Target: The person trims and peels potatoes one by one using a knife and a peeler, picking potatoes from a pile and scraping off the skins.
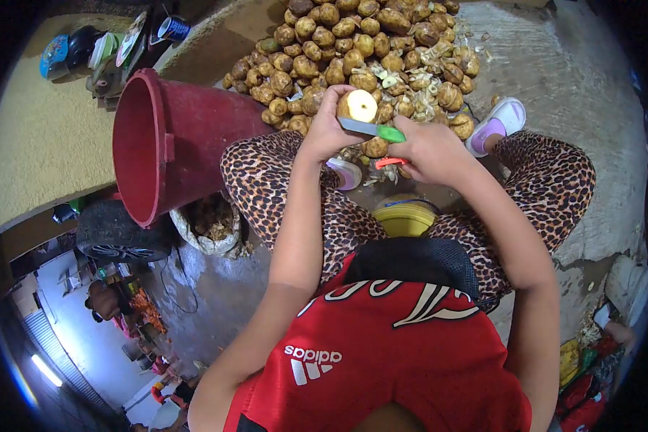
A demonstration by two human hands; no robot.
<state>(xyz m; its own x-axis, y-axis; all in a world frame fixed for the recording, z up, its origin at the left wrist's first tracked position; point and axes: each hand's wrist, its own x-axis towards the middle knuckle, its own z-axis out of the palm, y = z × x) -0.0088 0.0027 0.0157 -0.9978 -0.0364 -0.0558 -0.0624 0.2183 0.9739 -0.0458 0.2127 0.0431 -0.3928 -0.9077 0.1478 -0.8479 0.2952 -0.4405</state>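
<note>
My left hand (pixel 326 128) is closed around a brown-skinned root vegetable (pixel 359 106) with a pale cut face turned up. In my right hand (pixel 428 150) is a knife with a green handle (pixel 390 134), its blade (pixel 356 127) lying along the near side of the vegetable, just by my left fingers. An orange-red piece (pixel 389 163) shows below my right fingers; whether it belongs to the knife is unclear. Beyond both hands spreads a large pile of brown root vegetables (pixel 338 39), with pale peelings (pixel 425 83) among them.
A big red bucket (pixel 194 129) lies tipped at the left, beside a sack of scraps (pixel 212 223) and a tyre (pixel 119 227). Between my legs stands a yellow container (pixel 405 218). Other people (pixel 106 299) are visible at the lower left.
</note>
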